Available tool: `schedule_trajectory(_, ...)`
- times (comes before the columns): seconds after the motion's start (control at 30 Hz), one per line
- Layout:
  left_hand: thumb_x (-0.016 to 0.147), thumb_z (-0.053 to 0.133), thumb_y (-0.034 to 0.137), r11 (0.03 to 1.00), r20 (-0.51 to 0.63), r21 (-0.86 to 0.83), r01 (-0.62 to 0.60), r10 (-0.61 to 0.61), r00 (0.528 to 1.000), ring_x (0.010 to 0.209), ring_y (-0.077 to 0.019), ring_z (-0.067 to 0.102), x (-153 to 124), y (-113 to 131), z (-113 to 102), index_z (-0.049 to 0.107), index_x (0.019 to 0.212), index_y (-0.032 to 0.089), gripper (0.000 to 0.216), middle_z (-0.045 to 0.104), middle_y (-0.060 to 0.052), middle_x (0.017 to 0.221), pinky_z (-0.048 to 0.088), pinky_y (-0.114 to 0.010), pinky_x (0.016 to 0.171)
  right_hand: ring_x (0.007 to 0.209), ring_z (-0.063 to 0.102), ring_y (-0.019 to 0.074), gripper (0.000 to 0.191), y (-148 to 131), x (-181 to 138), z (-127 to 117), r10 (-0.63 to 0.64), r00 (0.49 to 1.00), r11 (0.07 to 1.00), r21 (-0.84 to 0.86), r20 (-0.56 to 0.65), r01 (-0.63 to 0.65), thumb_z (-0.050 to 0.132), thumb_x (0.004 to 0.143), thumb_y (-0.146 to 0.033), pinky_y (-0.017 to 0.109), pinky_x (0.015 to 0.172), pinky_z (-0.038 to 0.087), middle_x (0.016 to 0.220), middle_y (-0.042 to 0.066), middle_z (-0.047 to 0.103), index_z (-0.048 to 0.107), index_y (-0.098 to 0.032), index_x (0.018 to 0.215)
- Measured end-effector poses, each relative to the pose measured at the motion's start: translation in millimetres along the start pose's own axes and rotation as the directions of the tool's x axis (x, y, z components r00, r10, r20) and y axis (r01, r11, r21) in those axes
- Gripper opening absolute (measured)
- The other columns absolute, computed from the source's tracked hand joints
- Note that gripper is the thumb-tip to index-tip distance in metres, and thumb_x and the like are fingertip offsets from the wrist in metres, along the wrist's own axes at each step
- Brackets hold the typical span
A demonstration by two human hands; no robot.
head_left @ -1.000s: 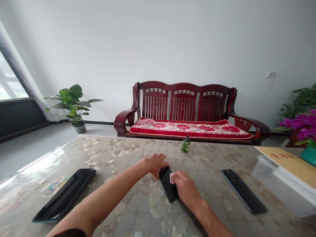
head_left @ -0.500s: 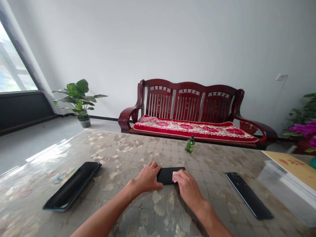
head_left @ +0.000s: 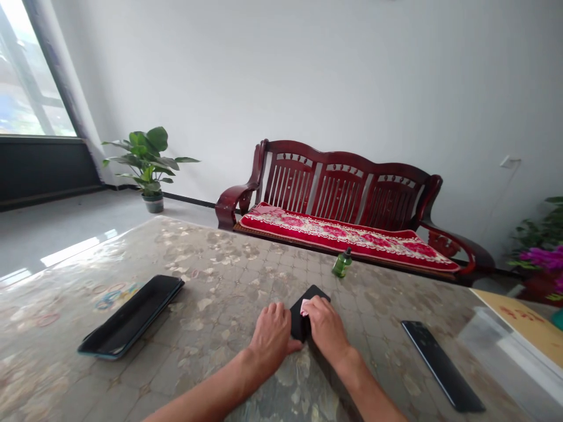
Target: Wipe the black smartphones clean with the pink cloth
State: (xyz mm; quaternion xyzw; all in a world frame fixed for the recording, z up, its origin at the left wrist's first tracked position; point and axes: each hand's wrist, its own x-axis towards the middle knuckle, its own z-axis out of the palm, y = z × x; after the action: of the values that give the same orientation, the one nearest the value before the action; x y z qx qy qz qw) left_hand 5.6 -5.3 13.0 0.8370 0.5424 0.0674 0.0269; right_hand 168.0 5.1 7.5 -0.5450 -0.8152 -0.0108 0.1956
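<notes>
Touching left fingers [head_left: 278, 310], the phone [head_left: 298, 322] lies partly under right fingers [head_left: 315, 306].

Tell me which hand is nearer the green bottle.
Right. The right hand is on the near side of the green bottle, slightly left; the left hand, on the black phone, is farther left and away.

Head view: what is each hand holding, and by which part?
The left hand grips the black smartphone by its near-left end. The right hand pinches a small pink cloth; one edge shows, the rest is hidden.
</notes>
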Motion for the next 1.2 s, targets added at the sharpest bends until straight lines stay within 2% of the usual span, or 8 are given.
schedule_trajectory(0.13,0.078,0.077,0.044,0.996,-0.036,-0.019,-0.089,0.088,0.995,0.094,-0.0304,0.06,-5,3,11,0.063,0.098,0.015,0.037,0.063,-0.011,0.097,0.05,-0.044,0.083,0.09,0.058,0.0181,0.026,12,4,-1,0.022,1.0,1.0,0.0,0.001,-0.022,0.045,0.092,-0.008,0.026,0.082,0.043,0.09,0.003,0.063,0.066,-0.023,0.087)
schedule_trajectory(0.3,0.087,0.068,0.025,0.926,-0.134,-0.187,-0.329,0.308,0.942,0.111,-0.0239,0.058,0,-4,28,0.059,0.111,0.02,0.026,0.062,-0.007,0.118,0.044,-0.036,0.1,0.089,0.057,0.0186,0.024,6,-6,-2,-0.031,0.999,0.999,-0.009,0.012,0.031,0.045,0.093,-0.009,0.026,0.081,0.043,0.093,0.003,0.063,0.065,-0.023,0.09)
schedule_trajectory(0.37,0.09,0.061,0.018,0.901,-0.147,-0.221,-0.374,0.348,0.926,0.117,-0.023,0.056,3,-7,34,0.059,0.112,0.019,0.023,0.062,-0.007,0.122,0.042,-0.034,0.105,0.088,0.057,0.0187,0.025,6,-5,-2,-0.047,0.999,0.999,-0.012,0.017,0.047,0.045,0.093,-0.009,0.027,0.082,0.043,0.093,0.003,0.063,0.065,-0.024,0.09)
schedule_trajectory(0.63,0.09,0.05,0.007,0.861,-0.169,-0.22,-0.458,0.429,0.888,0.112,-0.0237,0.06,7,-13,35,0.062,0.105,0.017,0.022,0.066,-0.01,0.115,0.047,-0.031,0.1,0.089,0.059,0.0179,0.027,30,38,4,0.083,0.996,0.992,-0.093,0.021,-0.081,0.046,0.091,-0.008,0.024,0.081,0.041,0.089,0.004,0.064,0.067,-0.023,0.085)
schedule_trajectory(0.87,0.09,0.05,0.007,0.867,-0.189,-0.197,-0.459,0.425,0.885,0.104,-0.0225,0.062,7,-10,39,0.062,0.1,0.016,0.019,0.067,-0.008,0.108,0.049,-0.031,0.097,0.089,0.057,0.0187,0.027,10,7,1,-0.028,0.998,0.999,-0.041,0.054,0.031,0.043,0.092,-0.009,0.026,0.081,0.042,0.092,0.003,0.064,0.066,-0.024,0.09)
schedule_trajectory(0.93,0.09,0.05,0.006,0.867,-0.193,-0.183,-0.464,0.431,0.881,0.104,-0.023,0.062,8,-10,42,0.062,0.1,0.014,0.017,0.067,-0.009,0.107,0.049,-0.031,0.097,0.091,0.057,0.0188,0.027,11,7,0,-0.03,0.998,0.998,-0.046,0.061,0.033,0.043,0.092,-0.009,0.026,0.083,0.041,0.093,0.004,0.064,0.066,-0.023,0.091)
schedule_trajectory(1.07,0.091,0.049,0.007,0.856,-0.192,-0.152,-0.495,0.466,0.864,0.108,-0.0231,0.061,9,-12,44,0.062,0.099,0.014,0.017,0.067,-0.01,0.107,0.047,-0.032,0.1,0.094,0.058,0.0178,0.029,28,35,1,0.085,0.992,0.991,-0.112,0.095,-0.074,0.043,0.092,-0.01,0.024,0.085,0.04,0.095,0.004,0.066,0.069,-0.023,0.09)
schedule_trajectory(1.2,0.094,0.049,0.01,0.858,-0.192,-0.144,-0.493,0.464,0.865,0.108,-0.0222,0.062,8,-13,44,0.063,0.101,0.014,0.017,0.067,-0.01,0.11,0.047,-0.031,0.099,0.093,0.059,0.018,0.03,39,51,2,0.122,0.989,0.986,-0.129,0.089,-0.11,0.042,0.092,-0.011,0.024,0.083,0.04,0.093,0.005,0.066,0.07,-0.022,0.089)
